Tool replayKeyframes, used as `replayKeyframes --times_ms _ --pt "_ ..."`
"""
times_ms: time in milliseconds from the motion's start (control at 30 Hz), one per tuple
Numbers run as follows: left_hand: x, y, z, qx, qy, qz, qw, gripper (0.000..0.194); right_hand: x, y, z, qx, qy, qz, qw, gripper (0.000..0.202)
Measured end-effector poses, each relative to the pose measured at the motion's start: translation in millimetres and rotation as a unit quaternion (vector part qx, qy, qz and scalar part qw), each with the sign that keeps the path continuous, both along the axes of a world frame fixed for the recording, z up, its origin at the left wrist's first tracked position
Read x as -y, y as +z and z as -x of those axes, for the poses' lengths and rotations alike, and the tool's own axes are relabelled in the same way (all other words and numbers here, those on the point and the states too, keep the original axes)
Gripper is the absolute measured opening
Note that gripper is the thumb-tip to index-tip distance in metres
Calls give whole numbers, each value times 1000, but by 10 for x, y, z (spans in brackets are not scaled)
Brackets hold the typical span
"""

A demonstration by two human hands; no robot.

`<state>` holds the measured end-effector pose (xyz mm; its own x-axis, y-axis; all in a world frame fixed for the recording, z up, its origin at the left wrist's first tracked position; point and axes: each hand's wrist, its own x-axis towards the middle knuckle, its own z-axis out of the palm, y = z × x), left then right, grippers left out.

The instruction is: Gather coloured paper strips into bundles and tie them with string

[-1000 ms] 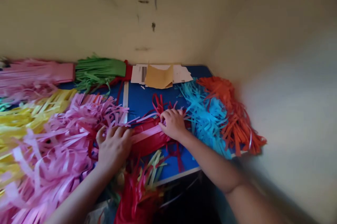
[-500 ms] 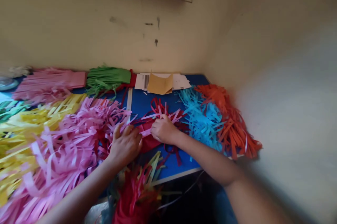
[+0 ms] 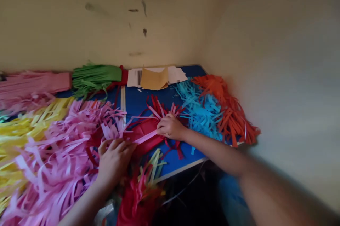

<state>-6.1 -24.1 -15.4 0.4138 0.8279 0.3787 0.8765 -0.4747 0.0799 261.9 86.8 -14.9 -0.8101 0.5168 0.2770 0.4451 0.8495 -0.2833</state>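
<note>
A narrow pink fringed paper strip (image 3: 146, 136) stretches between my hands above red fringed paper (image 3: 145, 146). My right hand (image 3: 171, 127) pinches one end, with pink and red fringe fanning out past its fingers. My left hand (image 3: 115, 155) is closed around the other end, more pink fringe sticking up behind its knuckles. Beside the left hand lies a big pile of pink fringed paper (image 3: 58, 162). Light blue fringed paper (image 3: 203, 111) lies just beyond my right hand. The left fingertips are partly hidden.
Yellow (image 3: 50, 116), green (image 3: 98, 75), dusty pink (image 3: 34, 86) and orange (image 3: 228, 113) fringed papers lie on the blue table (image 3: 174, 169). A brown paper piece (image 3: 154, 79) rests on white cards at the back. Multicoloured fringe (image 3: 140, 190) hangs at the front edge. Walls stand behind and right.
My left hand has moved left and toward me, away from the right hand, so a longer stretch of pink strip shows between them. The camera view has also shifted.
</note>
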Motion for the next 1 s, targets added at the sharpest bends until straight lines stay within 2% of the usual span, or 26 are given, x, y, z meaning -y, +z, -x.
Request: replayKeyframes --times_ms 100,167,367,533,633,800,900,1000 --pt "-47 -28 66 23 27 22 999 26 -62 0 -70 -25 -44 107 993 9" --pt "-82 -4 44 30 57 35 997 33 -81 26 -62 -32 -53 137 989 11" --pt "-177 92 -66 -2 96 71 993 39 -64 145 60 37 -113 144 982 18" --pt "-245 152 -102 -39 104 95 989 34 -39 209 162 69 -150 143 976 11" --pt "-235 204 -115 -50 81 91 991 23 12 271 194 80 -142 103 981 4" --pt "-206 257 -160 -63 -24 47 997 31 78 328 219 106 -3 -49 993 14" --pt "-240 282 -239 -63 -26 31 997 21 52 302 254 119 29 -115 986 22" --pt "-287 302 -329 -61 -13 6 998 23 20 306 298 144 26 -118 982 20"
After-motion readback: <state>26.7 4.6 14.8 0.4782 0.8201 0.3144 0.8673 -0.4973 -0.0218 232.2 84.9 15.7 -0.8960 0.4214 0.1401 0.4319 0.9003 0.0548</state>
